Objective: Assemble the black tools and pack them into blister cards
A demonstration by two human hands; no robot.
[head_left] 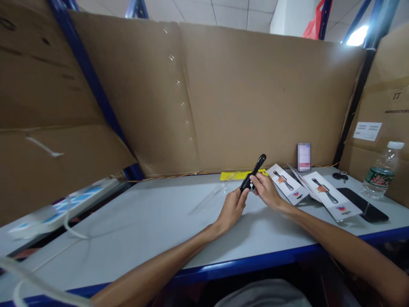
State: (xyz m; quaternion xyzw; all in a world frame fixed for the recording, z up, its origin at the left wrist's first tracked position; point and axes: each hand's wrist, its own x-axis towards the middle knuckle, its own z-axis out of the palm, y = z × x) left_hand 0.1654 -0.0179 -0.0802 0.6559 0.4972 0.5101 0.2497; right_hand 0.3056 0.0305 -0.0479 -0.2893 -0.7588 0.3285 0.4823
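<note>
Both hands are pinching the slim black plastic tool (253,172), left hand (232,209) steadying its base, right hand (266,190) gripping mid-body, tilting it clear above the pale grey desk (153,221).

The black tool's (254,172) lower end is hidden inside both hands, and the upright card (303,156) is blurred.

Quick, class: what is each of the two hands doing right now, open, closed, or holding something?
Left hand: closed on the lower end of the black tool.
Right hand: closed on the same black tool.
</note>
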